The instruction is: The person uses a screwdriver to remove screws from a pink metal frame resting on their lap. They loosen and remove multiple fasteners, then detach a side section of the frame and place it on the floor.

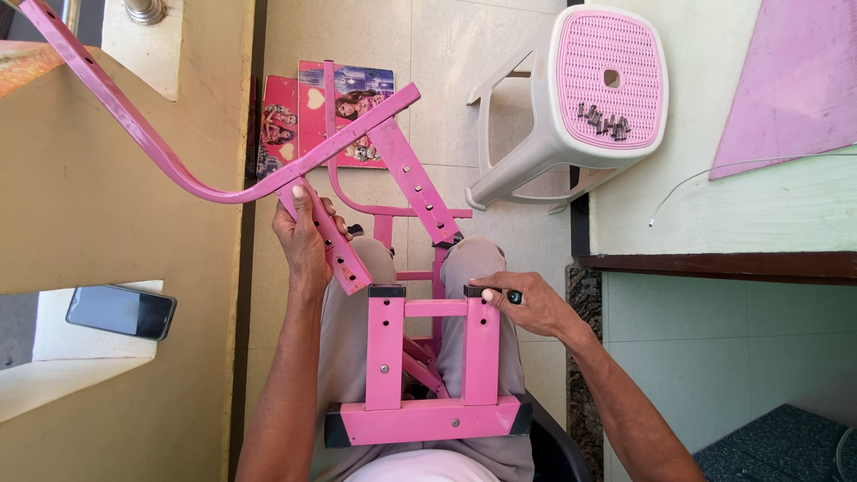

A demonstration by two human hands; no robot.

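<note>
The left hand (303,241) grips a short pink bar (326,236) of the curved pink frame (178,174). The right hand (527,303) pinches a small black cap (514,296) beside the pink H-shaped bracket (428,357) on the lap. Beyond, 1 pink-topped stool (607,80) holds loose dark screws (603,121).

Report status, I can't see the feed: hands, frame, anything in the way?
Left hand grip shut on pink perforated metal bar. Right hand pinching top of pink square-tube metal frame on lap. Nothing in the way.
</note>
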